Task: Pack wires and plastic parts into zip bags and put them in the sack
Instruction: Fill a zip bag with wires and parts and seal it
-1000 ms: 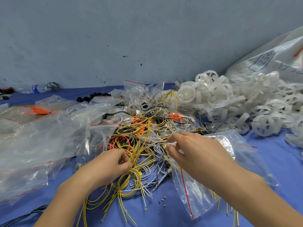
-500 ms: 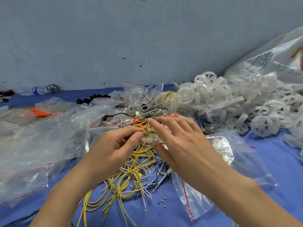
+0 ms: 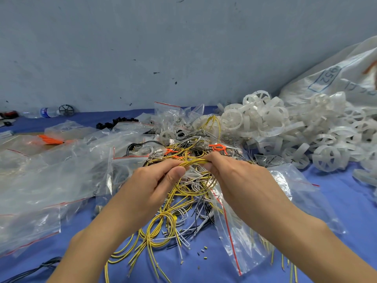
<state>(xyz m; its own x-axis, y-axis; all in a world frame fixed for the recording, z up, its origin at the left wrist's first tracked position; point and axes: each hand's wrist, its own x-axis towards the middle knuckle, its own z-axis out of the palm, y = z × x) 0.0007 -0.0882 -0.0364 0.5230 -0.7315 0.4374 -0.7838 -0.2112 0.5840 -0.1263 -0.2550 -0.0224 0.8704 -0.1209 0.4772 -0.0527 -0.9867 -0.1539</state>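
Two bare hands meet over the middle of a blue-covered table point(image 3: 346, 211). The left hand point(image 3: 151, 184) pinches a bunch of yellow wires point(image 3: 193, 161) between thumb and curled fingers. The right hand point(image 3: 240, 180), just beside it, curls its fingers round the same bunch. Loops trail down into a tangle point(image 3: 163, 225) of yellow, grey and black wires. A zip bag point(image 3: 240, 248) lies under the right wrist near the table's front edge. White plastic wheels point(image 3: 326, 158) and the sack point(image 3: 334, 78) sit at the far right. Likely risks: snagged loops drag the tangle along when lifted, or springy wire ends miss the bag's mouth.
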